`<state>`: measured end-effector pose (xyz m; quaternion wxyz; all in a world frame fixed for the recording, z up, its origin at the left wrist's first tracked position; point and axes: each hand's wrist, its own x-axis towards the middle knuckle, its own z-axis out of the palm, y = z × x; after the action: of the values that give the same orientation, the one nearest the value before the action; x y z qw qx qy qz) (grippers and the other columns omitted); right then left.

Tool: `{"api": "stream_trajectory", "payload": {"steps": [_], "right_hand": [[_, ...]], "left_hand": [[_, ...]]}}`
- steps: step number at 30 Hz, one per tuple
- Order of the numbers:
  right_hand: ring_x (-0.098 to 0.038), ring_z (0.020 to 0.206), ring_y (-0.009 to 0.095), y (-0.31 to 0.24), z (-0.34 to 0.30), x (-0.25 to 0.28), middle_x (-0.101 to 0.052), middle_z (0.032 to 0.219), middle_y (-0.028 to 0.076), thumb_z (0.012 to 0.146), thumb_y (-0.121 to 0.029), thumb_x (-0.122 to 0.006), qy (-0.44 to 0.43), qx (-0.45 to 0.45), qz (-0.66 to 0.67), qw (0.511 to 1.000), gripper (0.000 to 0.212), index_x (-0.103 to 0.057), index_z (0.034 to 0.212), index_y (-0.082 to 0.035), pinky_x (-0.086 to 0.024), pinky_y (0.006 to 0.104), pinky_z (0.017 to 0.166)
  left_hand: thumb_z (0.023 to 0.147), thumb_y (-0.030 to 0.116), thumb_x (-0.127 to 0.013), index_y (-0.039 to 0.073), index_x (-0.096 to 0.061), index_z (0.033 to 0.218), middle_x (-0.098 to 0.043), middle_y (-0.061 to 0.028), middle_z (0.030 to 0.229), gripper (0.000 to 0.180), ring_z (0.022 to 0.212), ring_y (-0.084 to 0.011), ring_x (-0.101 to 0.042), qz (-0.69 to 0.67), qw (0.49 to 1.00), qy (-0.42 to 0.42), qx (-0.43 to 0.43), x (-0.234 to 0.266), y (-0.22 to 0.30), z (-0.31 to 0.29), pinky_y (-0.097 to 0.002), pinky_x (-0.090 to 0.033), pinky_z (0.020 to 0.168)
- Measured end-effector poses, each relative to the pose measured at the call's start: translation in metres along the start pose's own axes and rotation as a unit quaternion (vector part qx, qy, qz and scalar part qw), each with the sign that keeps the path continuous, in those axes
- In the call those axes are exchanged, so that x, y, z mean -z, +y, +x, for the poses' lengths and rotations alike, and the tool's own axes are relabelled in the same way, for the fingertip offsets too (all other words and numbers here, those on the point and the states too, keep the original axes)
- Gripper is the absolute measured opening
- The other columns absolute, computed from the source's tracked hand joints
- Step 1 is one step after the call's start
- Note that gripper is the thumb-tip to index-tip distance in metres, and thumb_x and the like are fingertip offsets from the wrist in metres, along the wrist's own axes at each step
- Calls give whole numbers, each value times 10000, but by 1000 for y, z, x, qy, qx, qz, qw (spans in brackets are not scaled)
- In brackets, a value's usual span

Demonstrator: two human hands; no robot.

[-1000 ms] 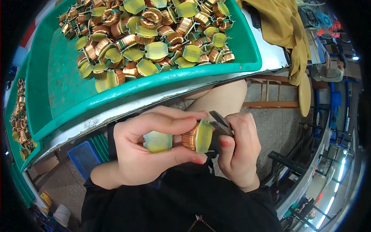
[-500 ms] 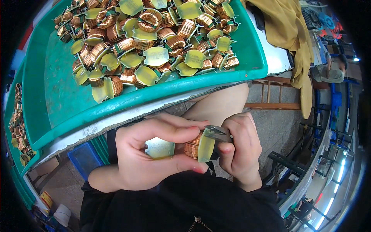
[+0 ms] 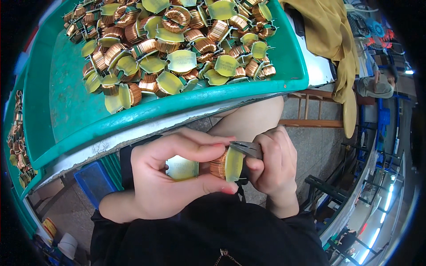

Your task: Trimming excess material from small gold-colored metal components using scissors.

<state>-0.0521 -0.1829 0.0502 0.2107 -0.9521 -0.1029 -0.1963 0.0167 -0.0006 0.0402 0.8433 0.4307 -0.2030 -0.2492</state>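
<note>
- A copper-wound coil with a pale yellow-green base plate [image 3: 225, 164] is pinched in the left hand [image 3: 171, 179], the thumb underneath and the forefinger stretched over the top; a second pale yellow-green plate [image 3: 182, 168] is cupped in the same hand's palm, just beside the coil.
- The right hand [image 3: 275, 166] is closed around a small metal hand tool with a grey tip [image 3: 246, 148]; the tip is laid against the top edge of the coil's base plate, where thin wire leads stick out.
- Both hands are held close together, touching at the coil, in front of the person's lap, above a black garment [image 3: 213, 235] and a bare knee [image 3: 250, 117].
- Just beyond the hands, the pale edge of a worktable [image 3: 111, 142] is crossed by the rim of a large teal plastic tray [image 3: 177, 104].
- A heap of similar copper coils with yellow-green plates [image 3: 173, 48] is piled in the far half of that tray; the near left part of the tray floor is bare.
- At the left rim, more copper coils [image 3: 15, 142] are seen in a second teal tray.
- A mustard-yellow cloth [image 3: 328, 35] is draped over the table's right end, with a wooden stool [image 3: 319, 122] below it.
- A blue plastic crate [image 3: 95, 179] is set under the table, left of the hands.
</note>
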Motion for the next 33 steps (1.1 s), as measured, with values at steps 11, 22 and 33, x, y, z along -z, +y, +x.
{"api": "stream_trajectory", "payload": {"steps": [11, 22, 33], "right_hand": [[-415, 587, 232, -2, 2, 2, -471, 737, 101, 851, -251, -590, -23, -8, -69, 997, 256, -534, 869, -2, -399, 326, 563], [-448, 633, 236, -4, -1, 13, -504, 778, 109, 854, -241, -572, 64, -210, 318, 922, 244, -535, 865, 0, -412, 326, 619], [-468, 692, 255, 7, 1, 6, -526, 814, 110, 859, -260, -562, -6, -52, 107, 993, 263, -555, 884, 2, -420, 330, 669]], "left_hand": [[632, -125, -746, -14, -597, 975, -609, -150, 1050, 390, 964, -250, -615, 25, 998, 52, 0, -5, -9, -4, -308, -516, 811], [681, -1, -749, 7, -541, 1073, -584, -209, 1076, 443, 876, -315, -640, -48, 995, 62, 68, -7, -6, 0, -313, -558, 696], [840, 32, -621, -50, -525, 1156, -613, -209, 996, 340, 865, -331, -645, -352, 909, 18, 221, -4, -3, 0, -334, -568, 764]]}}
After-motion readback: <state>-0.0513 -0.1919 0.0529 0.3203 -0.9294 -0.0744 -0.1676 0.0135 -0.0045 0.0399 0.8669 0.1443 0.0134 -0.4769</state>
